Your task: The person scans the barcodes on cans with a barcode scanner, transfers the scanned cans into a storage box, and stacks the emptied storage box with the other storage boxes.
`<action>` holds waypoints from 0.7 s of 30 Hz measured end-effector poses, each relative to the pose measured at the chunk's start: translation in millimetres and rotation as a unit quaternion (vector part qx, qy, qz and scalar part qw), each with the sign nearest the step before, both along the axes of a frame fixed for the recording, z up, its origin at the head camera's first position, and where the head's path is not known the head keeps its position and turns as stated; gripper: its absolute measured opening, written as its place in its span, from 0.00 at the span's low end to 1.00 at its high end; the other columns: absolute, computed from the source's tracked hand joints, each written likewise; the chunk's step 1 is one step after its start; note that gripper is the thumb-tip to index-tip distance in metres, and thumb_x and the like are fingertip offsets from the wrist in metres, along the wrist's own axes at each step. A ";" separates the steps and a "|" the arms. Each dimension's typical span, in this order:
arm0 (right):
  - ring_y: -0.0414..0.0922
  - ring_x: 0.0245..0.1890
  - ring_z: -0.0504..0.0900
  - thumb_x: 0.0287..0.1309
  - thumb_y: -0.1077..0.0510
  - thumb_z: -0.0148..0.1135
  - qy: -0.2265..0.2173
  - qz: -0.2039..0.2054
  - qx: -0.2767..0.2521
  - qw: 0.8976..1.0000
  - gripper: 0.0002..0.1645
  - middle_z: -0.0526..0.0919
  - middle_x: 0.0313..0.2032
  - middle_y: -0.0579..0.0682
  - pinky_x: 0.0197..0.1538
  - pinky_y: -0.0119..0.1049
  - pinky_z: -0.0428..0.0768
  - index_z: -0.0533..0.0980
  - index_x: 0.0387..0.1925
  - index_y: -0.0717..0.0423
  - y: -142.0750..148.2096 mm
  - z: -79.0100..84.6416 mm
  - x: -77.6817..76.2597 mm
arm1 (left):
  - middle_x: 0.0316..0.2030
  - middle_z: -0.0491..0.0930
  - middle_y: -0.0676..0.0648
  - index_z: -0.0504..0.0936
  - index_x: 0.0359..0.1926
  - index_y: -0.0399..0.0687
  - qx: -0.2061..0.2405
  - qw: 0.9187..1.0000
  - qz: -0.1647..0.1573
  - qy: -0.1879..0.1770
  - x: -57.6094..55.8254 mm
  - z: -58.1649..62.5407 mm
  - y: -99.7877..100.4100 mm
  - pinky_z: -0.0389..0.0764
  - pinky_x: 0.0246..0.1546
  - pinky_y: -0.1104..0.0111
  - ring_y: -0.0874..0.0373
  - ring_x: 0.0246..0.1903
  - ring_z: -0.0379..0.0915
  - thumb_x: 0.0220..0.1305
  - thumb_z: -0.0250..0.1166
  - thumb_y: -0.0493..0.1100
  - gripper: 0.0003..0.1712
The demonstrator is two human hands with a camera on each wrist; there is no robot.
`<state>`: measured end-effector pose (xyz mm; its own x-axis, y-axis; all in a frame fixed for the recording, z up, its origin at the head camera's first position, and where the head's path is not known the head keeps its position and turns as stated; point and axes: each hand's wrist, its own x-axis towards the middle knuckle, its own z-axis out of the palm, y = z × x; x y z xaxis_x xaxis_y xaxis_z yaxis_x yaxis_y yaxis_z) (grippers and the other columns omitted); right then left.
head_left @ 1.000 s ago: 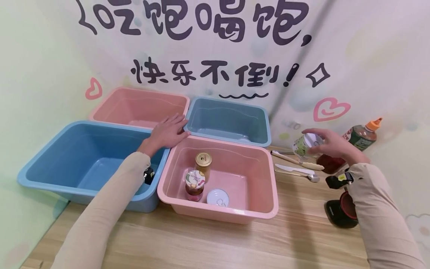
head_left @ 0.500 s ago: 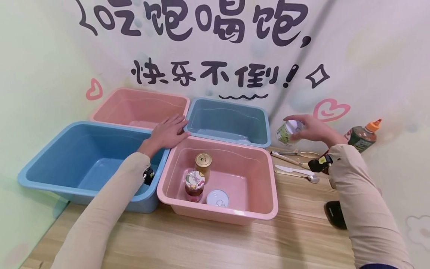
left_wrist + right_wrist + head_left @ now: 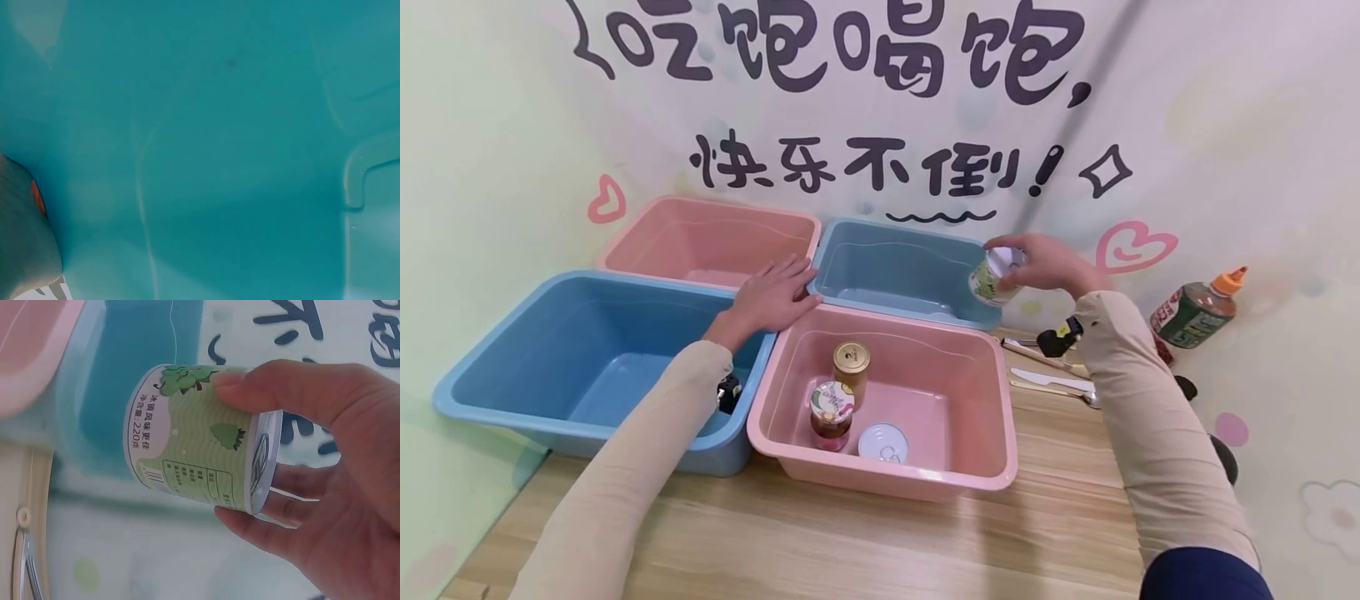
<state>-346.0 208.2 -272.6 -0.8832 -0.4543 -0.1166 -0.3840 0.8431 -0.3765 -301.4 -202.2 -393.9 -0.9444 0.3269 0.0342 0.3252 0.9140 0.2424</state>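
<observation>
My right hand (image 3: 1047,260) grips a green-and-white food can (image 3: 194,437) by its pull-tab end, thumb on one side and fingers on the other. In the head view the can hangs over the right edge of the back blue bin (image 3: 895,258), slightly tilted. My left hand (image 3: 771,296) rests palm down, fingers extended, where the rims of the bins meet; it holds nothing. In the front pink bin (image 3: 955,400) stand a gold-lidded jar (image 3: 852,360), a jar with a patterned lid (image 3: 832,408) and a can with a white pull-tab lid (image 3: 883,443).
A large blue bin (image 3: 617,333) stands at the left, a pink bin (image 3: 715,237) behind it. Right of the bins lie a knife (image 3: 1048,379) and other cutlery on the wooden table (image 3: 820,533). An orange-capped bottle (image 3: 1198,312) stands by the right wall.
My right hand has carried the can leftward, from above the cutlery to the back blue bin's right edge. My left hand has stayed on the rims.
</observation>
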 end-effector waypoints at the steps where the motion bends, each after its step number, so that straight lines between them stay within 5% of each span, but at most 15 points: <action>1: 0.61 0.50 0.77 0.48 0.63 0.70 -0.002 0.004 -0.005 1.000 0.39 0.79 0.54 0.67 0.53 0.55 0.79 0.72 0.66 0.55 -5.2 -1.1 -2.0 | 0.79 0.49 0.42 0.57 0.77 0.48 0.000 1.000 0.001 0.000 0.1 0.0 -0.4 0.40 0.79 0.47 0.44 0.80 0.35 0.73 0.47 0.64 0.40; 21: 0.56 0.51 0.78 0.50 0.64 0.71 -0.066 0.059 -0.056 0.995 0.40 0.77 0.58 0.64 0.52 0.49 0.82 0.72 0.67 0.55 -84.5 -41.6 -26.9 | 0.79 0.49 0.43 0.58 0.77 0.50 -0.001 1.000 0.004 0.003 -2.5 -1.9 -1.7 0.41 0.79 0.47 0.44 0.80 0.36 0.73 0.47 0.64 0.40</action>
<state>-372.9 123.7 -314.2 -0.8034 -0.5706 -0.1703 -0.4189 0.7449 -0.5192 -303.9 -203.9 -395.8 -0.9465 0.3203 0.0393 0.3202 0.9168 0.2385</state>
